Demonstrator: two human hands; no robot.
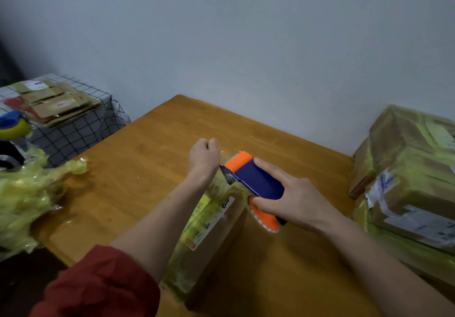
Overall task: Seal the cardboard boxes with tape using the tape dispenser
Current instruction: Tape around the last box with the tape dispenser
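My right hand (293, 201) grips the dispenser (256, 181), fingers curled round its blue body, just above the box (211, 228) on the table (147, 144). My left hand (204, 154), just beyond the dispenser, has its fingers curled together, pinching the clear tape (222, 153) drawn from its mouth. More boxes (406, 169) stack at right.

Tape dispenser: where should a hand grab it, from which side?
Around the blue body of the tape dispenser, coming from its rear as the right hand does. It is broad and smooth; the orange front end carries the grey cutter.
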